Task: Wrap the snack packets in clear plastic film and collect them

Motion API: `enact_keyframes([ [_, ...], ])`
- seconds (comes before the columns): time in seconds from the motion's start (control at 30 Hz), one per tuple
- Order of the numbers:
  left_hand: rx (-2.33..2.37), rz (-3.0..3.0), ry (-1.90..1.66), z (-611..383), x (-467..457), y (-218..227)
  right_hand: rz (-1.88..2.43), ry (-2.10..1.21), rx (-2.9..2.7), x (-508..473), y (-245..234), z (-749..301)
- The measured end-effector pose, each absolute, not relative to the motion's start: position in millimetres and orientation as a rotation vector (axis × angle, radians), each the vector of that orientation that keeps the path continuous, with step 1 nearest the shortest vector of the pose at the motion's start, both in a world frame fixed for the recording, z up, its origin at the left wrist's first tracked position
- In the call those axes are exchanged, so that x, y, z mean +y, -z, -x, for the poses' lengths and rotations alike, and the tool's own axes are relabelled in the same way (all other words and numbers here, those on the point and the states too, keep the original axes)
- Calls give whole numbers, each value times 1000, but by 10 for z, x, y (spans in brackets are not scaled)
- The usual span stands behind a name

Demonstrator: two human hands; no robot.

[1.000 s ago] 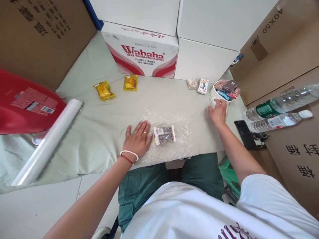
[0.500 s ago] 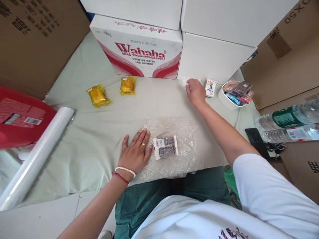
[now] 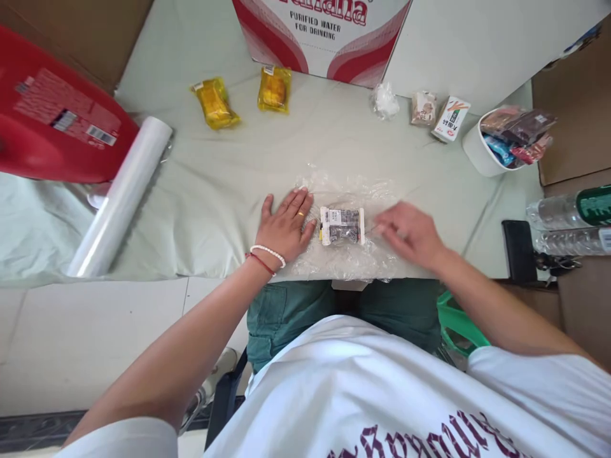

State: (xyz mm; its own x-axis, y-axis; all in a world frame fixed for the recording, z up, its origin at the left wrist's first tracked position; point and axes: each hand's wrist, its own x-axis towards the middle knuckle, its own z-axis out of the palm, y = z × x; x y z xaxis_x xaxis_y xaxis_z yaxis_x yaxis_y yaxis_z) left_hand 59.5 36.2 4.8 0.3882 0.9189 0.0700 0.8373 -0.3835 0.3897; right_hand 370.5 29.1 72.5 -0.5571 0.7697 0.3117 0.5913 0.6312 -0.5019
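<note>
A small packaged snack with white ends and a dark printed wrapper lies on a crinkled sheet of clear plastic film near the table's front edge. Flat on the film's left side rests my left hand, fingers spread, its thumb close to the snack's left end. To the right of the snack, over the film's right edge, is my right hand. Motion blurs its bent fingers, so I cannot tell whether anything is in them.
Two yellow packets lie back left, by a water carton. Farther right are crumpled film, a small packet, a little box and a white tub of snacks. A film roll, red container and phone flank me.
My right hand has come back from the rear of the table to beside the snack, leaving crumpled film and a small packet in view there. My left hand stays flat. The view has tilted downward.
</note>
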Motion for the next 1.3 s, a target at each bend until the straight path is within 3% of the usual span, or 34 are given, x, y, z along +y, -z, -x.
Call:
enact_keyframes([
  [0.17, 1535, -2315, -414, -589, 382, -35, 993, -460, -2678, -609, -366, -3609],
  [0.37, 1463, -2243, -542, -316, 426, 0, 1118, -476, -2517, -697, -42, -3667],
  [0.63, 1055, -2372, -377, 66, -208, -25, 1001, -561, -2368, -551, -220, -3652],
  [0.8, 1248, -2232, -558, -17, -413, -80, 1078, -622, -2265, -408, -407, -3644],
  [0.97, 1417, -1980, -834, -57, -24, -233, 1220, -641, -2220, -138, -618, -3707],
  [1.3, 1574, -1661, -850, -298, 912, -151, 1570, -976, -1822, 343, -531, -3845],
])
